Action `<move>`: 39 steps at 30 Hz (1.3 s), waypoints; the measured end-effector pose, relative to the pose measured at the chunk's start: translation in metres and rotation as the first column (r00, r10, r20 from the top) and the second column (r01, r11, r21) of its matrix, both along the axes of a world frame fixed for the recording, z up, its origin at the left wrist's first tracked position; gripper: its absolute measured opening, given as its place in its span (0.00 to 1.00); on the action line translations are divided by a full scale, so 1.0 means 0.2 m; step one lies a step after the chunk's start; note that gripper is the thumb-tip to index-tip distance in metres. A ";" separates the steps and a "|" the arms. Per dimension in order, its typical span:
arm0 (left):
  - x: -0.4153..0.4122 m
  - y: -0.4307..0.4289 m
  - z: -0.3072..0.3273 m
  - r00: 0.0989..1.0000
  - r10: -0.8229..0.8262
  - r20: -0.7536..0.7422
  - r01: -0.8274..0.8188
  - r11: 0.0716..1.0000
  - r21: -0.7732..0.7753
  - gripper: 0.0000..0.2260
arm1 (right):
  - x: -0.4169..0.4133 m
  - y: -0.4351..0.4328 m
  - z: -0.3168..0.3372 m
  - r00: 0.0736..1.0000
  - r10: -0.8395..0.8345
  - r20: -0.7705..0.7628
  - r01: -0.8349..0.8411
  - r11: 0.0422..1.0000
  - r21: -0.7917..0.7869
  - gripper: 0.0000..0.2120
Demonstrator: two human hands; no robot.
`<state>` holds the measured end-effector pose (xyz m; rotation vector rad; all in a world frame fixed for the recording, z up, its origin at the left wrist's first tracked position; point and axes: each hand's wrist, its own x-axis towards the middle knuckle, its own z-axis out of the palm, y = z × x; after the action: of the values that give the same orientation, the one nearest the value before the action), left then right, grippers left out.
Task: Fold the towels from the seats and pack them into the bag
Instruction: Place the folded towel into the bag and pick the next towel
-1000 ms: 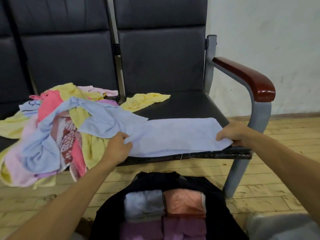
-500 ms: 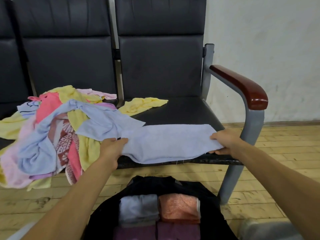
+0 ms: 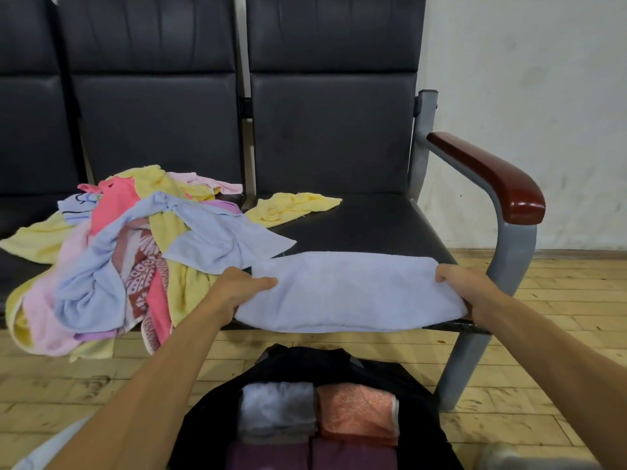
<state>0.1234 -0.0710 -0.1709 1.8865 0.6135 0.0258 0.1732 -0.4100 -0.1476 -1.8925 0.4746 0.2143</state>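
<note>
L grip pinching blue towel | R grip pinching other end | on seat

no words, labels, brands, numbers or signs can be read. a dark squiggle on the pale blue towel at about 9 o'clock is too small to make out. the red-and-white towel beside it carries only an ornamental pattern.

Pale blue towel, black bag, red-white patterned towel
</note>
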 end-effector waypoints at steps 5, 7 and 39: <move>-0.05 -0.01 0.04 0.999 0.012 -0.043 -0.030 0.896 -0.443 0.08 | 0.01 0.03 -0.03 0.999 -0.010 0.050 0.013 0.999 -0.047 0.22; -0.06 -0.01 0.03 0.997 -0.006 -0.082 -0.038 0.853 -0.520 0.13 | 0.01 0.05 -0.03 0.999 0.009 0.050 -0.006 0.998 -0.061 0.14; 0.18 -0.81 0.13 0.869 -0.495 0.022 0.495 0.869 0.005 0.18 | 0.08 0.17 -0.09 0.989 0.149 0.016 -0.145 0.931 0.336 0.11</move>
<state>0.1596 -0.2329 -0.1452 1.9895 0.0962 -0.2871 0.1894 -0.3766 -0.1646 -1.5909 0.2804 0.3797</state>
